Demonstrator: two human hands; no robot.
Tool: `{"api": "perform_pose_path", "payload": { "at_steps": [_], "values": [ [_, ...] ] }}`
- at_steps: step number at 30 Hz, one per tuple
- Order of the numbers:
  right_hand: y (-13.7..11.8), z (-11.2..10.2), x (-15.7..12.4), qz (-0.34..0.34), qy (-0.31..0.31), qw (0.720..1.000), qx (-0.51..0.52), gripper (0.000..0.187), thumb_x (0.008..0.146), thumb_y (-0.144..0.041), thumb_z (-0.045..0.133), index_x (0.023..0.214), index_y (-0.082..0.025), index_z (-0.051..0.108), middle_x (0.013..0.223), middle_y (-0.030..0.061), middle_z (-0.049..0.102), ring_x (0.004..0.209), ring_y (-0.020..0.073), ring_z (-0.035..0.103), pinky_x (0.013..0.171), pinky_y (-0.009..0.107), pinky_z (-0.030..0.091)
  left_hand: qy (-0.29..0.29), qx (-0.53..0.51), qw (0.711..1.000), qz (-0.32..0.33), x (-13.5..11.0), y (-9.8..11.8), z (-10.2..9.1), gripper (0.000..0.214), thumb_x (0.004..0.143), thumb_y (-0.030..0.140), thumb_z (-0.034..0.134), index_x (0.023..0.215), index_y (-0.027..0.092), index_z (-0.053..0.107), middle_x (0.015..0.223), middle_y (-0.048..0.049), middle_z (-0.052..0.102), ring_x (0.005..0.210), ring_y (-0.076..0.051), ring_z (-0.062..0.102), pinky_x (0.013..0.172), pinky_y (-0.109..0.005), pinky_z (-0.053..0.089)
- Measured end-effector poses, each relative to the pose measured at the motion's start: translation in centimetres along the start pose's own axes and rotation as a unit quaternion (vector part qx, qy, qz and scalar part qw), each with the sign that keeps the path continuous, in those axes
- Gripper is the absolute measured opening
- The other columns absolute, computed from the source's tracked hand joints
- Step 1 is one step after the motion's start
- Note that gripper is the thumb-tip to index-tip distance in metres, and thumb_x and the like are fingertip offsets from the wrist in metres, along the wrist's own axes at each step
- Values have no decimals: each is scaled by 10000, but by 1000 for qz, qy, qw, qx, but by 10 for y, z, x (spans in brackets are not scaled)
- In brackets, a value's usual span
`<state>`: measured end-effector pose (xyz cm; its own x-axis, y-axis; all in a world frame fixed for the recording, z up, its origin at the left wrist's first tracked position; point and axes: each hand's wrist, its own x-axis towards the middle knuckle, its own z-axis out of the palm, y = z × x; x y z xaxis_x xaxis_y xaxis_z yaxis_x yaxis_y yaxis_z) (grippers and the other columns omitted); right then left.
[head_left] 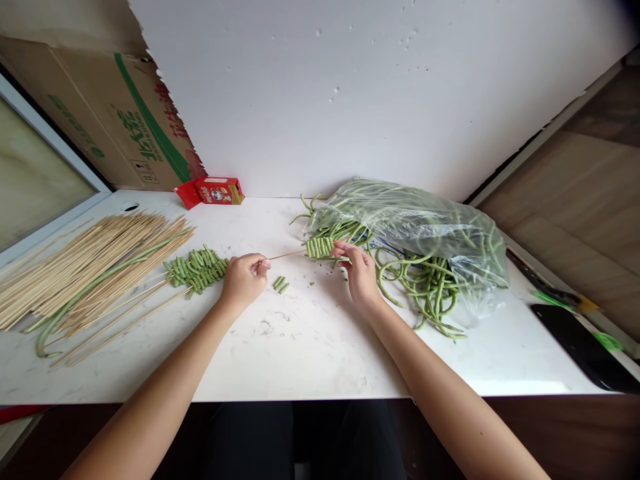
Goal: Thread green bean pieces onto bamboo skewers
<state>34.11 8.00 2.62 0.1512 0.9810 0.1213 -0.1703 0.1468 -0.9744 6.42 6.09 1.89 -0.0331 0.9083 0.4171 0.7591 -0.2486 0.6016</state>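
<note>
pinching a bean skewer (314,249) in the left hand (245,280).

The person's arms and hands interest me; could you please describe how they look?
The left arm and right arm show no sleeves as far as the view reaches. The left hand and right hand are gloveless, with no watch or bracelet visible.

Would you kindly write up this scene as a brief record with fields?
left hand: pinching a thin stick
right hand: fingertips at the right end of the threaded green pieces on that stick; firm grip unclear
between hands: a few loose green pieces
left side: filled skewers, bare sticks
right side: long beans, clear plastic bag
back: red box
</note>
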Motion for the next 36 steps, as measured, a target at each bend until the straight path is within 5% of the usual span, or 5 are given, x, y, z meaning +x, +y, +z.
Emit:
{"api": "perform_pose_path", "payload": {
  "at_steps": [7,15,21,31,36],
  "values": [
    [-7,1,-8,-85,-66,981,-161,247,938,-385,626,861,-236,807,884,64,800,881,254,685,829,392,519,17,-5,1000,-16,1,-5,2,245,908,287,574,748,206,741,610,-20,654,580,-175,543,625,-306,395],
    [-9,25,-29,-263,-315,844,-346,362,979,-183,648,1322,-258,735,1193,98,801,1134,318,646,1005,510,514,11,-12,1000,-25,2,-1,3,248,937,270,566,768,209,737,663,-36,706,623,-185,604,623,-301,400],
    [1,39,-37,-286,-349,798,-399,383,1022,-175,658,1395,-252,690,1158,100,790,1133,325,589,987,489,520,14,-18,1000,-21,4,0,3,248,939,261,563,766,211,733,700,-38,735,633,-186,610,653,-307,417],
    [10,40,-33,-335,-333,751,-461,197,1047,-210,646,1107,-257,828,1068,122,746,1086,324,556,936,476,519,20,-36,999,-11,5,-4,4,231,944,244,572,768,211,717,761,-43,772,664,-186,639,686,-301,438],
    [5,40,-31,-332,-348,767,-426,179,1036,-168,655,1055,-253,812,1041,108,770,1126,318,586,974,478,526,28,-28,999,-3,4,-5,5,238,942,255,575,754,210,714,691,-34,725,622,-174,593,656,-298,398]
  ]
}}
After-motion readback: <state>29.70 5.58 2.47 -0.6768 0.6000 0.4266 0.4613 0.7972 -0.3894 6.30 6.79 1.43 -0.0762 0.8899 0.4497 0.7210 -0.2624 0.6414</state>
